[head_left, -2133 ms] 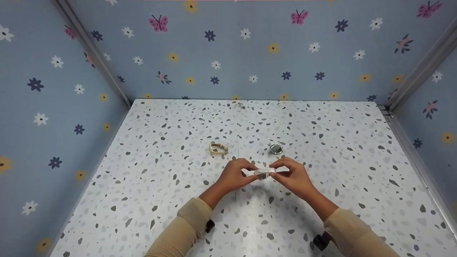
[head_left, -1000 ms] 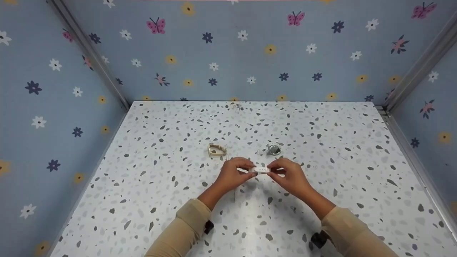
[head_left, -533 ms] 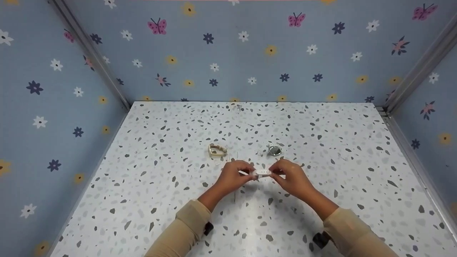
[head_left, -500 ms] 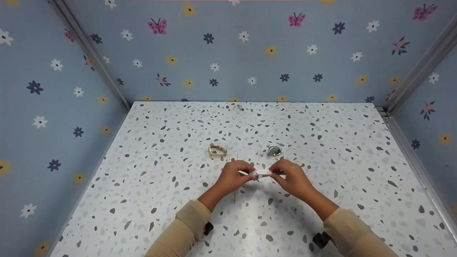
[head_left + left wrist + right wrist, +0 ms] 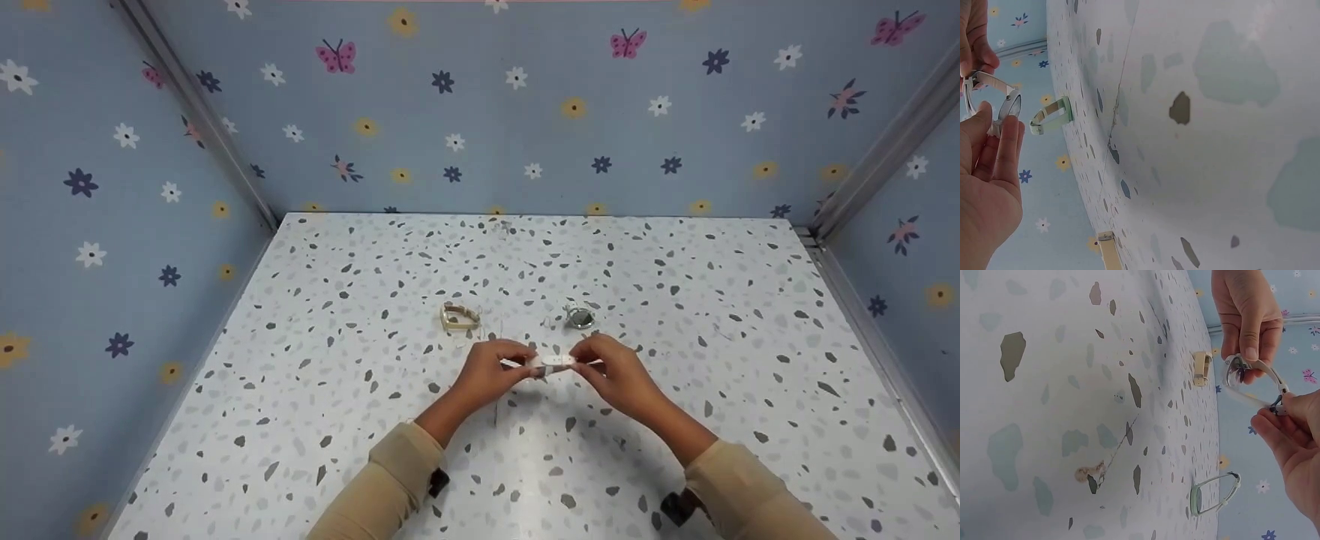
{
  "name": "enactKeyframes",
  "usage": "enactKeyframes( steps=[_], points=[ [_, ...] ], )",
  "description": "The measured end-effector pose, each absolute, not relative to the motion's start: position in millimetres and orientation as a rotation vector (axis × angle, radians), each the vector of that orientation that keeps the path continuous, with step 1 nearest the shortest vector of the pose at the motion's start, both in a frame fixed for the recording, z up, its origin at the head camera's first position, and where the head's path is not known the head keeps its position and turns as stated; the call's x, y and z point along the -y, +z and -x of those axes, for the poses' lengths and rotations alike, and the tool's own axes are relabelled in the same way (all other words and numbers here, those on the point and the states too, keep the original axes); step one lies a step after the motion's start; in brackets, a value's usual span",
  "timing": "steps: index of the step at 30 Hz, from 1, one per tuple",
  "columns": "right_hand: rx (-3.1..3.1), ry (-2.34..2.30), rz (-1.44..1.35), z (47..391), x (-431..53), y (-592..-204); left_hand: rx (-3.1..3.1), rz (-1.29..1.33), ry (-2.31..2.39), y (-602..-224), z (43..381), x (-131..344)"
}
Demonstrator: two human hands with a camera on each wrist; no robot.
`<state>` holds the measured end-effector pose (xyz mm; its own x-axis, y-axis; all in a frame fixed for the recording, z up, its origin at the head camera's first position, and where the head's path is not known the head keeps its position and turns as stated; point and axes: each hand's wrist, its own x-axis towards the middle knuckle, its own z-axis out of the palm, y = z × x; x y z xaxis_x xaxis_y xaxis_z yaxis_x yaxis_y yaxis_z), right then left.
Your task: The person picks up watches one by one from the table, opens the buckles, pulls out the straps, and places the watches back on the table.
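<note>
Speckled tabletop [image 5: 637,262]; hands [image 5: 486,373] pinch looped watch [image 5: 556,361].

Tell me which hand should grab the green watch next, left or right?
Probably the right hand. It is nearer the green watch and pinches the strap of the white watch, while the left hand holds that watch by its face, so the left could support it alone.

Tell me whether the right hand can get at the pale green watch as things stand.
Probably, once it lets go: the right hand pinches the white watch, but the pale green watch lies just beyond that hand on the table, with nothing visible between.
</note>
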<state>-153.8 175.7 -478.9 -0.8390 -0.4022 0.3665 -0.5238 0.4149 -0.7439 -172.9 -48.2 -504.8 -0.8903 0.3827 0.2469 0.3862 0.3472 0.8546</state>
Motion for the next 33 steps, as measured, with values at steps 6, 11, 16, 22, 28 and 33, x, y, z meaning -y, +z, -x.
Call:
enactKeyframes(
  steps=[6, 11, 16, 22, 28, 33],
  points=[
    [2.498, 1.435, -0.832, 154.3, -177.3, -478.6, 2.571, 0.717, -1.653, -504.8, 173.4, 49.0],
    [2.488, 1.405, -0.854, 154.1, -178.6, -478.4, 2.573, 0.730, -1.651, -502.6, 171.3, 47.9],
    [2.479, 1.292, -0.898, 153.6, -180.2, -477.7, 2.580, 0.743, -1.609, -501.8, 169.5, 46.0],
    [2.501, 1.198, -0.903, 152.5, -178.4, -475.7, 2.544, 0.772, -1.613, -502.4, 169.0, 42.9],
    [2.508, 1.142, -0.902, 152.2, -176.4, -474.9, 2.542, 0.842, -1.549, -501.1, 168.3, 40.2],
    [2.510, 1.115, -0.908, 151.1, -175.3, -474.3, 2.554, 0.885, -1.453, -501.5, 168.1, 38.3]
  ],
)
